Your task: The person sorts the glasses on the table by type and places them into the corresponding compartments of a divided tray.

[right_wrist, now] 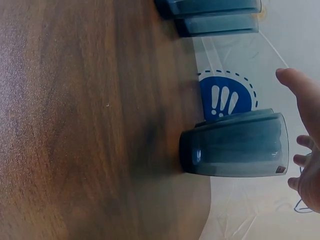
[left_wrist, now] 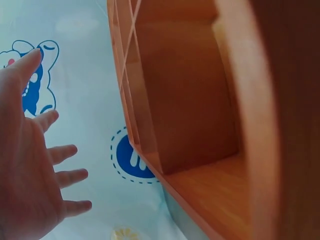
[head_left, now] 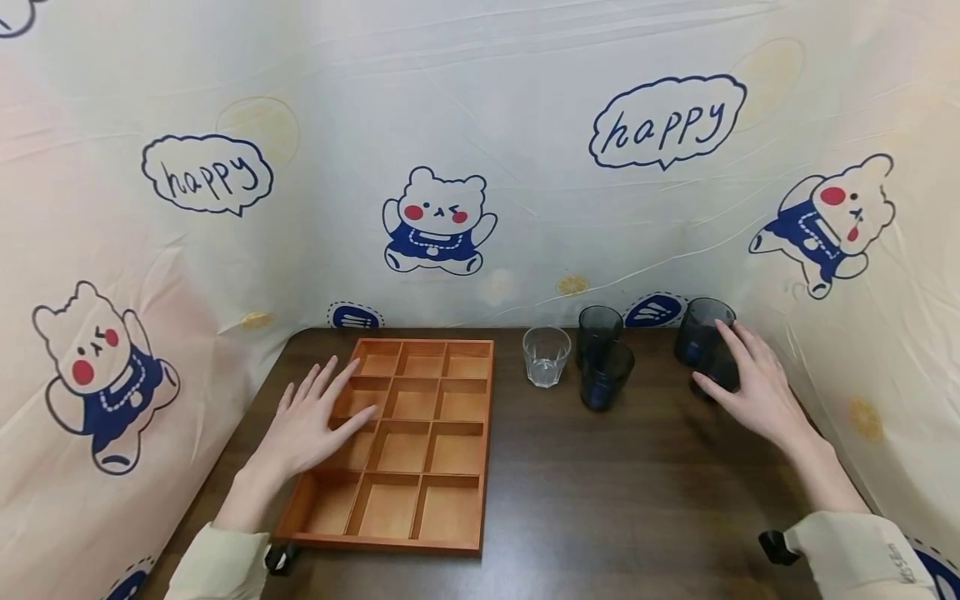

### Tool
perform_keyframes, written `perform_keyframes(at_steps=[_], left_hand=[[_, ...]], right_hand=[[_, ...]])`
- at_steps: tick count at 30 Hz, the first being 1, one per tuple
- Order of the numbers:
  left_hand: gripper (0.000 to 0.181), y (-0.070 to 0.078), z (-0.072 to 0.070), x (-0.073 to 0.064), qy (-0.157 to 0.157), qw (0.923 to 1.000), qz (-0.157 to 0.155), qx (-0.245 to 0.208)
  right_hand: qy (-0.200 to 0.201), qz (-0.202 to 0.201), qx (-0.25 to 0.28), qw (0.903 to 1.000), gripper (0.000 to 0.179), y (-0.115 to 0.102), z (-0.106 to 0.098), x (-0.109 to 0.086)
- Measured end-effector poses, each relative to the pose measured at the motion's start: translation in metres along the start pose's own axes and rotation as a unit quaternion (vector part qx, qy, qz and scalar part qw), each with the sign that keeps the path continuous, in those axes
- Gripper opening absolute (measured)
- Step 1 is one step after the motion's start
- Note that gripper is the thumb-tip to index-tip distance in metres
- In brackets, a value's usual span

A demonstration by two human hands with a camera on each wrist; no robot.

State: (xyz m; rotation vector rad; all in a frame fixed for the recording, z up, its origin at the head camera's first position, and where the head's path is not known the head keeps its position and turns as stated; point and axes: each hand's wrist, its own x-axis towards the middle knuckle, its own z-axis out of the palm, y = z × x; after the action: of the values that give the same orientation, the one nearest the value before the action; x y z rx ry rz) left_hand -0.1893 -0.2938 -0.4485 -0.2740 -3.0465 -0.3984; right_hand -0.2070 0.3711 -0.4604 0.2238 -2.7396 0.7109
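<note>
My left hand (head_left: 303, 425) hovers over the left side of a wooden compartment tray (head_left: 400, 447), with its fingers and thumb spread. Nothing is in its grasp, and the left wrist view shows the fingers apart from the tray wall. Over at the right, my right hand (head_left: 761, 392) reaches over two dark tinted glasses. The nearer glass (head_left: 717, 372) is partly hidden by the hand, while the farther glass (head_left: 692, 337) stands close behind it. In the right wrist view the fingers are spread above the rim of the nearer glass (right_wrist: 235, 147), apart from it.
A small clear glass (head_left: 546, 358) stands right of the tray. Beside it are two more dark glasses, one at the back (head_left: 598, 325) and one in front (head_left: 604, 379). A printed cloth (head_left: 525, 125) hangs around the dark wooden table (head_left: 600, 492).
</note>
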Motion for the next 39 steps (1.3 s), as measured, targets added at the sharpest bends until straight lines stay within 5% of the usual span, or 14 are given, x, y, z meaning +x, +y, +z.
perform_keyframes(at_steps=[14, 24, 39], left_hand=[[0.093, -0.011, 0.02, -0.034, -0.018, 0.9998, -0.001, -0.005], [0.091, -0.011, 0.025, -0.045, -0.012, 0.9999, 0.006, -0.007], [0.098, -0.008, 0.034, -0.075, -0.032, 0.9988, 0.004, -0.037]], right_hand=[[0.017, -0.006, 0.007, 0.9998, 0.094, 0.009, 0.0, -0.005], [0.011, 0.009, 0.009, 0.9999, 0.095, 0.014, 0.002, -0.006], [0.006, 0.047, 0.067, 0.9966, 0.1, 0.02, 0.005, -0.004]])
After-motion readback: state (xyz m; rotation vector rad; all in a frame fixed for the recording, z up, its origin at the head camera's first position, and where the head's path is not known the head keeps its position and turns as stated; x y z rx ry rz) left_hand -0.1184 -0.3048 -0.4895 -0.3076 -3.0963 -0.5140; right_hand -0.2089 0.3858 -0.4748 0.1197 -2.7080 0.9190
